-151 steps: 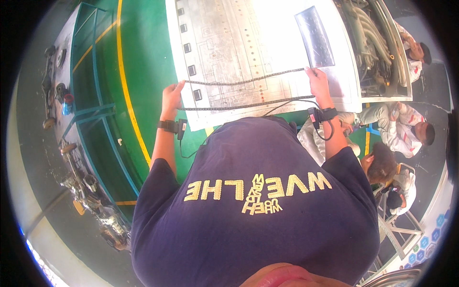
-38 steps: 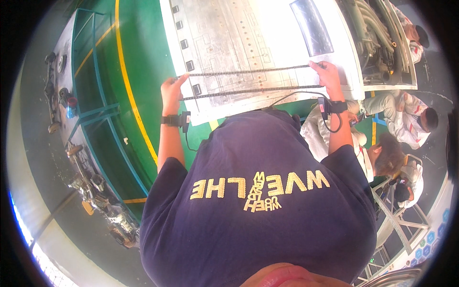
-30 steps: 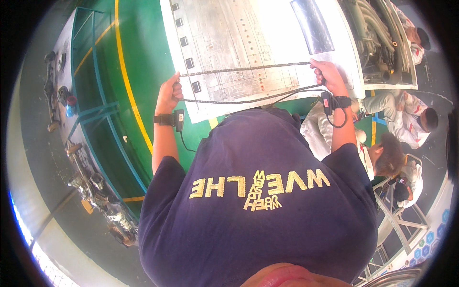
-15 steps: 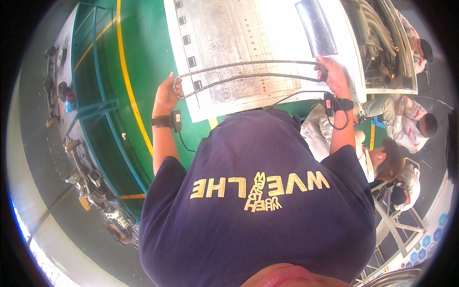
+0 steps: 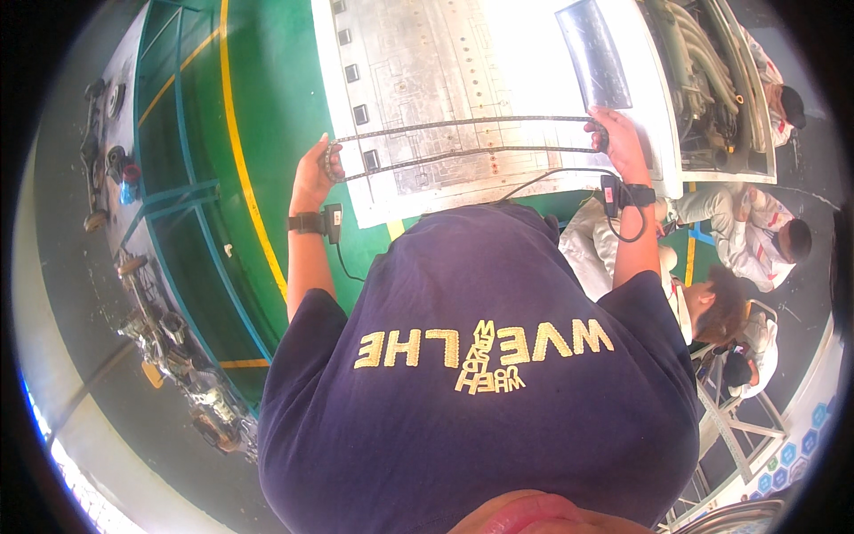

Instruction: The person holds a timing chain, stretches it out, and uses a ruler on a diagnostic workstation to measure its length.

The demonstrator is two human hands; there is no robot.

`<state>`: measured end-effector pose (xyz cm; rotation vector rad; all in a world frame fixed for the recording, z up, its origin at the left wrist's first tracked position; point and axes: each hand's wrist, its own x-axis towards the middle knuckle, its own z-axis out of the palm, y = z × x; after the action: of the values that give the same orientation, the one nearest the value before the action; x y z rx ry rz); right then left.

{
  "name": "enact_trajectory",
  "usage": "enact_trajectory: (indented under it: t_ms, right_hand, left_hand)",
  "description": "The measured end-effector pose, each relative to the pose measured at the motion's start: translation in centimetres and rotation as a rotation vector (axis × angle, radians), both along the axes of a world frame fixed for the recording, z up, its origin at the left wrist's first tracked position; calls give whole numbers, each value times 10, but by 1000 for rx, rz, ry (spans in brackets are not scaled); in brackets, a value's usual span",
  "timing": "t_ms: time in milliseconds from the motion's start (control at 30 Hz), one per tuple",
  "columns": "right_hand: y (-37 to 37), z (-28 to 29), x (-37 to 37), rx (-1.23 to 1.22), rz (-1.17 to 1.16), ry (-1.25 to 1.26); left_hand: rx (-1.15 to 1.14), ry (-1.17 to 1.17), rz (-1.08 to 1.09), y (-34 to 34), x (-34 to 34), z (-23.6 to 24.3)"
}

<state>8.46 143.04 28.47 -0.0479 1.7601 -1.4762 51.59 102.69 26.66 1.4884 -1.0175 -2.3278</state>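
A long dark metal chain loop (image 5: 463,154) hangs stretched between my two hands, its two runs nearly parallel. My left hand (image 5: 315,171) is closed around the loop's left end, with the fingers inside the bend. At the right end my right hand (image 5: 616,138) grips the chain the same way, thumb pointing up. Behind the chain is a pale metal panel board (image 5: 422,80) with square cutouts and small holes along it. Each wrist wears a black strap with a small box and a cable.
On the right, an engine bay display (image 5: 703,71) with hoses adjoins the board. Several people in pale work clothes sit beyond my right arm, one person (image 5: 716,303) close by. To the left, a teal frame (image 5: 182,205) stands on green floor, with metal parts (image 5: 173,334) beyond it.
The chain has been pulled straighter, and its two runs now lie flatter. My left hand has shifted very slightly to the right; both hands keep their grip.
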Motion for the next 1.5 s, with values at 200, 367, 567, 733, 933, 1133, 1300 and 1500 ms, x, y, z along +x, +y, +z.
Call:
enact_trajectory:
  t_ms: [200,367,567,733,933,1133,1300,1500]
  right_hand:
    - [1,-8,-2,13,17,23]
    - [5,-14,-6,5,30,-18]
    - [2,-5,-5,128,71,43]
    - [-6,-2,3,85,101,126]
    - [-2,-8,-7,392,355,479]
    - [6,-17,-13,365,493,365]
    - [21,-30,-6,228,486,348]
    - [38,-38,-8,386,543,546]
  left_hand:
    - [-41,-39,-24,1,2,-4]
    - [-72,-76,-6,4,3,1]
    - [-169,-118,-11,11,-1,12]
    - [-248,-146,-116,12,-2,13]
    - [-481,-283,-271,1,7,0]
    - [-920,-431,-765,23,10,-26]
    - [-1111,-302,-953,63,12,-43]
    - [-1190,-425,-928,72,15,-66]
